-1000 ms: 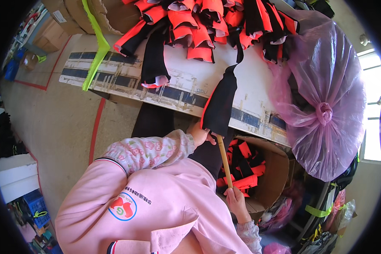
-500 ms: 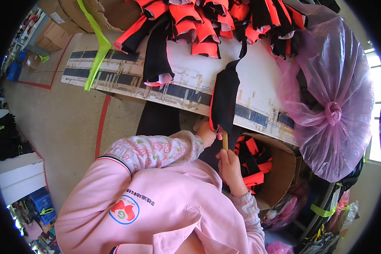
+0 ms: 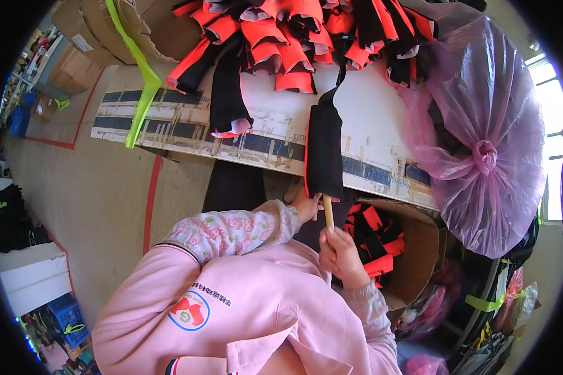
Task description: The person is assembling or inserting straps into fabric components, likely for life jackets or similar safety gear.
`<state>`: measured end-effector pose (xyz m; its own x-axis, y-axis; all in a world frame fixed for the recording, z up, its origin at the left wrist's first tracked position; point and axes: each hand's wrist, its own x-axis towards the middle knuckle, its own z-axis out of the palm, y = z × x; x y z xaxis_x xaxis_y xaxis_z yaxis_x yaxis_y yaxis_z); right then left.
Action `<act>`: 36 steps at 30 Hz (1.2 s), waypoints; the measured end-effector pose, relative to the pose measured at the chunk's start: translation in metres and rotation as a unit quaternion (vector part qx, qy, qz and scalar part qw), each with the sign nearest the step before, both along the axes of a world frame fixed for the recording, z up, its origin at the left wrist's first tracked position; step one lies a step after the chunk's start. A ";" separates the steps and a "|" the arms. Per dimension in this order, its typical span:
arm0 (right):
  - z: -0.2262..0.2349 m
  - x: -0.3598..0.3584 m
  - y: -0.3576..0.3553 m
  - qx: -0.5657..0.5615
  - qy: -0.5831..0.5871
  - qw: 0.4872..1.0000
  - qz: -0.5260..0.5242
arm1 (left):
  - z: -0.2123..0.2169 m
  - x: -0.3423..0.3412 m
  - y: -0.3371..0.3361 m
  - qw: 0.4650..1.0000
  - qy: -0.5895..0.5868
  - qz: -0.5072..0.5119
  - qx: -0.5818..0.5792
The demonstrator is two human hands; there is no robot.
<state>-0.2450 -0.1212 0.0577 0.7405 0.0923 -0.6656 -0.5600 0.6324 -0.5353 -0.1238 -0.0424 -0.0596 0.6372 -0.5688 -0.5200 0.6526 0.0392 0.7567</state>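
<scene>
A black fabric tube with an orange edge (image 3: 324, 150) hangs over the front edge of the table. My left hand (image 3: 306, 205) is closed on its lower end, partly hidden behind the cloth. A light wooden stick (image 3: 329, 214) sticks out of the tube's lower opening. Around the stick's near end my right hand (image 3: 341, 255) is closed, fingers wrapped. How far the stick reaches inside the tube is hidden. A narrow black strap (image 3: 333, 92) runs from the tube's top toward a pile of orange and black fabric pieces (image 3: 275, 40).
A worn white table (image 3: 363, 125) carries the pile. Below it on the right, an open carton (image 3: 413, 250) contains more orange and black pieces. A knotted pink plastic bag (image 3: 485, 156) bulges at the right. A neon-yellow strip (image 3: 145, 94) hangs over the table's left end.
My right hand has drawn slightly down, and more of the stick shows below the tube. The tube looks straighter and flatter. My left hand stays at its lower end.
</scene>
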 end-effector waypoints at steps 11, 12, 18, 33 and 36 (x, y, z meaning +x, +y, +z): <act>0.024 -0.055 0.014 0.059 0.001 0.992 -0.108 | 0.004 0.002 -0.008 0.998 -0.054 0.007 -0.031; 0.025 -0.043 0.015 0.083 0.010 0.988 -0.127 | 0.007 0.003 -0.008 0.997 -0.060 0.004 -0.041; -0.018 0.037 0.026 -0.028 0.000 0.980 -0.198 | 0.019 0.011 0.000 0.998 -0.033 -0.056 -0.008; -0.028 -0.005 0.038 -0.137 -0.030 0.982 -0.127 | 0.010 0.005 -0.005 0.999 -0.005 -0.014 -0.038; -0.002 -0.022 0.036 -0.054 0.025 0.985 -0.162 | 0.003 0.003 -0.009 0.994 -0.074 0.016 -0.075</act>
<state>-0.2675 -0.0852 0.0558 0.6849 -0.2174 -0.6954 -0.3658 0.7229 -0.5862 -0.1208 -0.0511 -0.0568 0.7196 -0.6109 -0.3301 0.5309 0.1776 0.8286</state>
